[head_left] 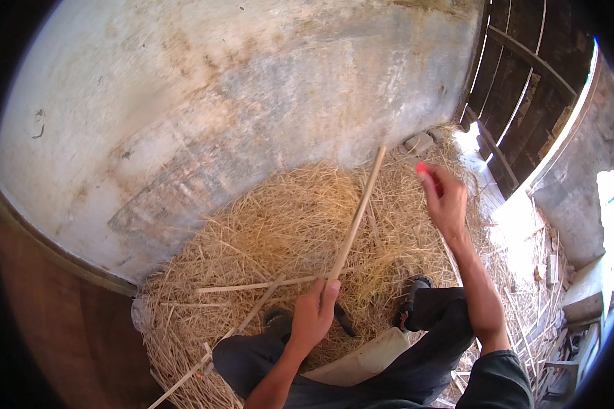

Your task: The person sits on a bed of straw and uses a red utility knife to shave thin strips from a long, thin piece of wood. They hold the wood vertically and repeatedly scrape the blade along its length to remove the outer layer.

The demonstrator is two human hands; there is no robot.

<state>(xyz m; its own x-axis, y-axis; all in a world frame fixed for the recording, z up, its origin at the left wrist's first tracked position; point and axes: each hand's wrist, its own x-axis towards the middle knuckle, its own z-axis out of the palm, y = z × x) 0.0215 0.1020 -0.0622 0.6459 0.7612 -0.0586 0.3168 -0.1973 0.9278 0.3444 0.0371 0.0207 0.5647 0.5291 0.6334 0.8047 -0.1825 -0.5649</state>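
Observation:
My left hand (314, 315) grips the near end of a long thin wooden stick (359, 210), which slants up and away over a heap of dry straw (286, 232). My right hand (445, 199) is raised to the right of the stick, fingers curled around a small red object (422, 167) that shows at the fingertips. I cannot tell what that object is. My knees in dark trousers (430, 354) sit below both hands.
A stained plaster wall (239, 88) rises behind the straw. Two more thin sticks (259, 285) lie crossed on the straw by my left knee. A dark slatted wooden door (525, 88) stands at the upper right, with scrap wood and debris (559, 327) at the right edge.

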